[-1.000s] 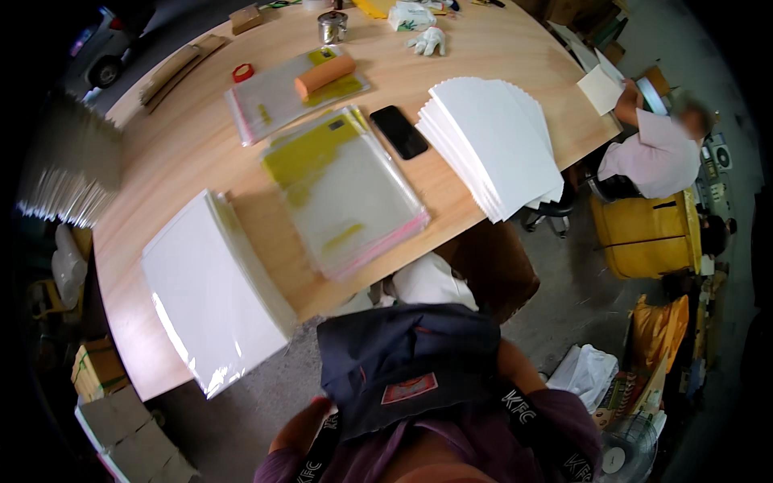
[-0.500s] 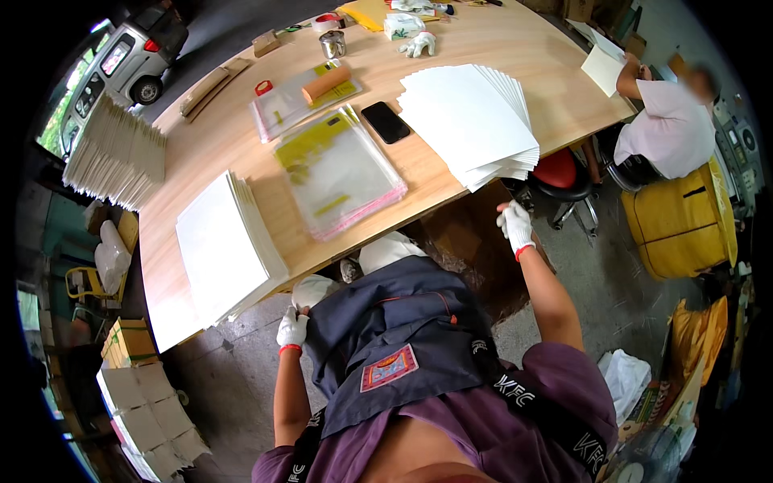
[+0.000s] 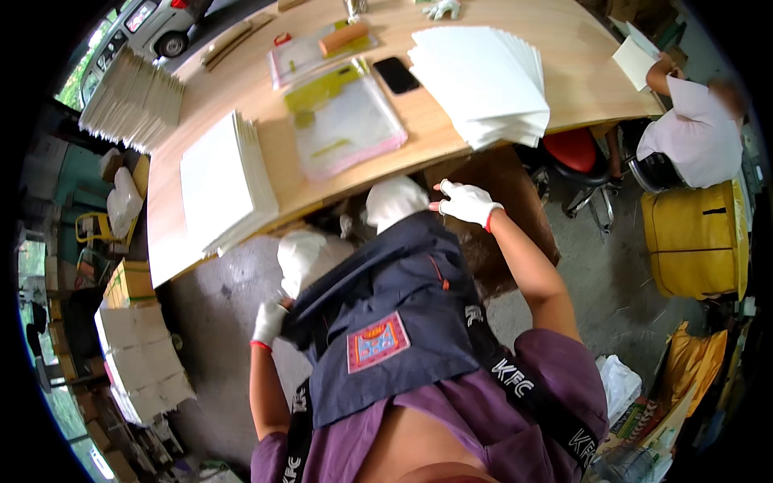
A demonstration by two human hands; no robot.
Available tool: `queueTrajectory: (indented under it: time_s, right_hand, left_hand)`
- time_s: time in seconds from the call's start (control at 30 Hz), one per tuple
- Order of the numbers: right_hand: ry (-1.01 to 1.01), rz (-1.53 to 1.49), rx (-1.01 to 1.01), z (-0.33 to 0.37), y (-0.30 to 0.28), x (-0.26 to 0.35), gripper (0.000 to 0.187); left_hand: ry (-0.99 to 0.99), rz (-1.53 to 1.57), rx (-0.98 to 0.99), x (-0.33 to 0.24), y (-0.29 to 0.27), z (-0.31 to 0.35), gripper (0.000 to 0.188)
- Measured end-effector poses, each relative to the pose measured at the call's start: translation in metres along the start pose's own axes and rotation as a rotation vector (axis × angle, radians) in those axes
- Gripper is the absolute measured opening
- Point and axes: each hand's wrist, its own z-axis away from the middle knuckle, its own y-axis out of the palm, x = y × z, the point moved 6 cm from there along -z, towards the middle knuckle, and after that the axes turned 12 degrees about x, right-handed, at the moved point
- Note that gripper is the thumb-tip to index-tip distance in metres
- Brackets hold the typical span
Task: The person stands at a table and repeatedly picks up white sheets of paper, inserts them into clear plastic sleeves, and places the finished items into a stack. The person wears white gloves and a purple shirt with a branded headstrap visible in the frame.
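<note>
A dark blue apron [image 3: 403,294] with a colourful square patch lies over my lap, its far edge folded across my thighs. At its left corner, my left hand [image 3: 270,319] in a white fingertip-less glove is closed on the cloth, its fingers partly hidden. My right hand [image 3: 469,204], gloved alike, is above the right knee with fingers stretched out and nothing in them. Its fingertips are near the apron's far right edge; whether they touch it I cannot tell. White cloth shows over both knees, in front of the table [image 3: 338,193].
The table holds a left stack of white sheets [image 3: 221,181], clear plastic sleeves [image 3: 346,121], a black phone [image 3: 396,75] and fanned white sheets [image 3: 483,80]. A tall paper stack [image 3: 133,101] stands far left. Another person [image 3: 692,121] sits at right, beyond a red stool [image 3: 573,153].
My right hand has moved left, from beside the table edge to over the right knee. The apron has drawn back and both white-covered knees show more. The view has shifted too.
</note>
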Motion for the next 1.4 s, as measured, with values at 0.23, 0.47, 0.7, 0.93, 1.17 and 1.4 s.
queueTrajectory:
  time_s: [0.23,0.47,0.7,0.93,1.17,1.4]
  right_hand:
    - [-0.13,-0.029,0.079,0.008,0.054,-0.008,0.033]
    - [0.102,0.368,-0.109,0.0,0.058,0.02,0.053]
    - [0.034,0.272,-0.101,-0.042,0.081,-0.018,0.037]
    - [-0.271,0.179,0.023,0.004,0.073,0.007,0.025]
    - [-0.3,0.132,0.056,0.026,0.085,0.011,0.027]
    - [-0.038,0.145,0.003,-0.005,0.105,0.003,0.033]
  left_hand:
    - [-0.299,-0.564,0.074,0.056,-0.005,0.028,0.03]
    - [-0.248,-0.581,-0.158,0.0,0.019,-0.04,0.041]
    - [-0.035,-0.424,-0.093,-0.05,0.025,-0.028,0.031]
    - [0.083,-0.755,0.137,-0.027,0.026,0.013,0.018]
    - [0.066,-0.931,0.45,-0.075,0.051,0.023,0.02]
    - [0.464,-0.595,0.153,-0.143,0.068,-0.005,0.024]
